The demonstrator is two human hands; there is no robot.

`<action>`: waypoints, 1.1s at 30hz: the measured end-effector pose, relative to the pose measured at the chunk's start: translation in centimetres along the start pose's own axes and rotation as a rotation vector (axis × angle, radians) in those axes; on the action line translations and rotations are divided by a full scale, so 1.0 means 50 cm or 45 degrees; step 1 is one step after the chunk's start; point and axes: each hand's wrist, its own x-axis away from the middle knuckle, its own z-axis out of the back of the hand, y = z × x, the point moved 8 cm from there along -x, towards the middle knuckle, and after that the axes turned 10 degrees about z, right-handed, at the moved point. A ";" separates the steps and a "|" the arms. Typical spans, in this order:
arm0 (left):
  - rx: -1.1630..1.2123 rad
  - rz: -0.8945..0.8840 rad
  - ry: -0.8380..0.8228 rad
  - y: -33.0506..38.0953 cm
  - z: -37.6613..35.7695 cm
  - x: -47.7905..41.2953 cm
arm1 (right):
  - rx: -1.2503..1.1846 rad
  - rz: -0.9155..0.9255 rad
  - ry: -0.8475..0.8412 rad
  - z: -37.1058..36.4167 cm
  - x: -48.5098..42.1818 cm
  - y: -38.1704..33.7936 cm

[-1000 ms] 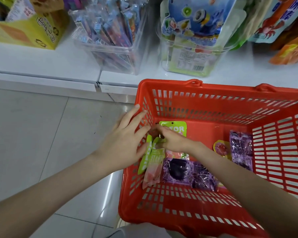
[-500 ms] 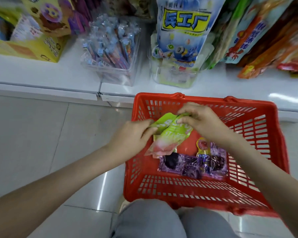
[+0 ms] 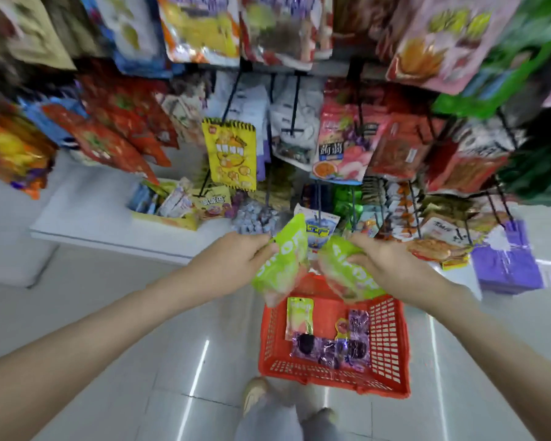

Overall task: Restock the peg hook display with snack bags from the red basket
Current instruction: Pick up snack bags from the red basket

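Partly, the left hand's (image 3: 233, 265) green bag (image 3: 280, 265) hides the basket (image 3: 392, 345) rim.

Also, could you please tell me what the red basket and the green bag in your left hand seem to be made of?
The red basket looks like rigid moulded plastic, matte: uniform colour, walls of regular slots. The green bag in the left hand looks like thin glossy plastic film, probably: it creases and bends.
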 end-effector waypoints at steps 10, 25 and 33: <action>-0.208 -0.127 0.316 0.266 0.479 0.202 | 0.191 0.265 0.222 0.503 0.021 -0.370; 0.141 -0.261 0.910 0.370 1.033 0.325 | 0.455 0.558 0.858 0.940 -0.083 -0.676; 0.409 -0.426 0.988 0.303 1.216 0.263 | 0.238 0.450 1.140 1.069 -0.178 -0.669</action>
